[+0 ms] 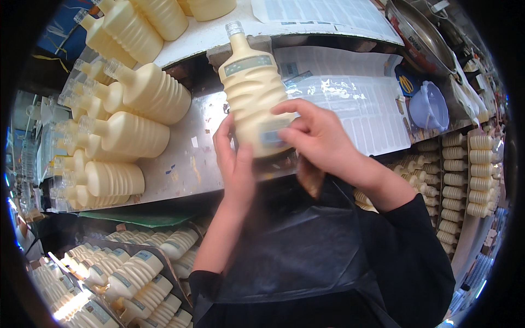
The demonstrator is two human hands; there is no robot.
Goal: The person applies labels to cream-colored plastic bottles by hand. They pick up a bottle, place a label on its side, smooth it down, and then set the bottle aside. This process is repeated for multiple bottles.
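While our left grip (pixel 236 158) is holding the cream bottle (pixel 254 101) at the near edge of the worktop (pixel 188 128), our right grip (pixel 322 134) is touching its blurred lower label (pixel 270 136); whether pinching, we cannot tell. We are likely applying it, next needing even smoothing. Wavy ridges (pixel 249 86) are running below the upper label (pixel 249 65).

From your head, the fisheye camera looks downward, quite near, upon your left hand (pixel 236 167) and right hand (pixel 324 136).
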